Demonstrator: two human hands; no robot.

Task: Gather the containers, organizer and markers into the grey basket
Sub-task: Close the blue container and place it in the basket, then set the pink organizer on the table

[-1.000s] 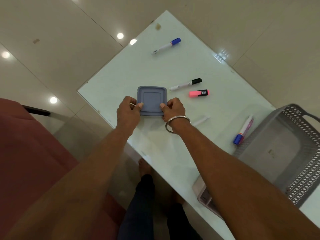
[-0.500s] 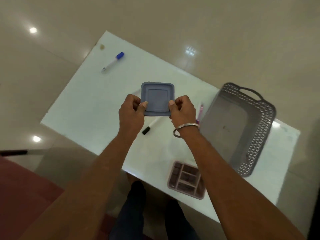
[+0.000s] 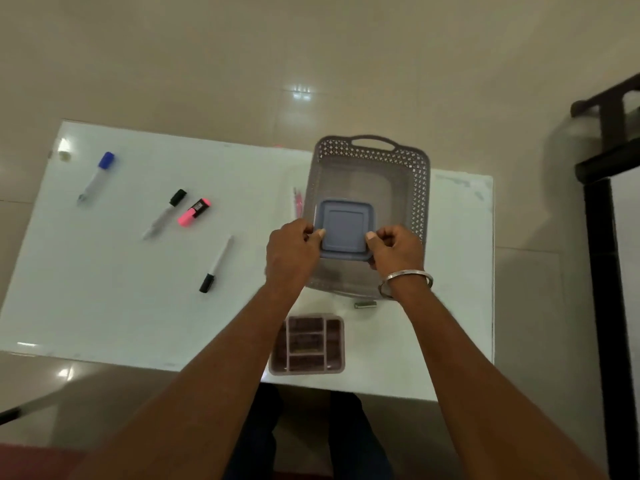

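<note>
A square blue-grey container (image 3: 346, 228) with its lid on hangs over the near half of the grey basket (image 3: 420, 188). My left hand (image 3: 292, 252) grips its left edge and my right hand (image 3: 398, 249) grips its right edge. On the white table lie a blue-capped marker (image 3: 97, 176), a black-capped marker (image 3: 166, 213), a pink highlighter (image 3: 194, 212), and another black-capped marker (image 3: 216, 266). A pink marker (image 3: 298, 202) lies against the basket's left wall. The mauve organizer (image 3: 306, 344) sits at the table's near edge, between my forearms.
A small metallic cylinder (image 3: 364, 304) lies just in front of the basket. Dark furniture (image 3: 602, 161) stands to the right of the white table (image 3: 86, 306). Glossy beige floor tiles surround the table, and my legs show below its near edge.
Both hands carried the container to the right, from above the table's middle to over the basket. The view swung right, so the basket and organizer now sit at centre.
</note>
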